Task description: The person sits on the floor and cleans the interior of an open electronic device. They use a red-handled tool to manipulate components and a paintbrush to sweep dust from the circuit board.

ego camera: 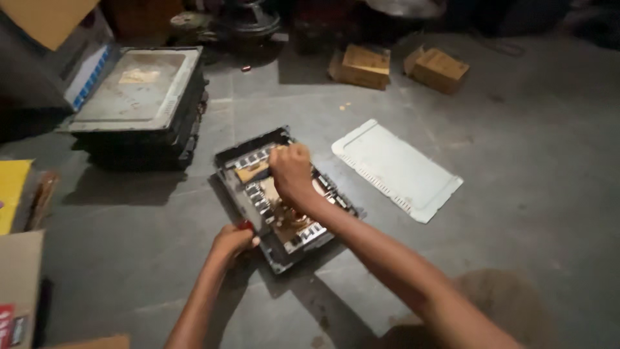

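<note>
An open black electronics chassis (227, 159) lies on the grey floor, with a circuit board, silver heat sinks and a copper coil inside. My right hand (290, 169) is a closed fist over the middle of the board; what it grips is hidden. My left hand (231, 240) is curled at the chassis's near left edge, with something small and red showing at its fingertips. A pale metal cover plate (395, 169) rests flat on the floor to the right of the chassis.
A stack of flat dark devices (139, 103) sits at the back left, beside a grey box. Two small cardboard boxes (365, 65) (438, 68) stand at the back. Cardboard boxes (18, 278) and a yellow package line the left edge. My knee shows bottom right.
</note>
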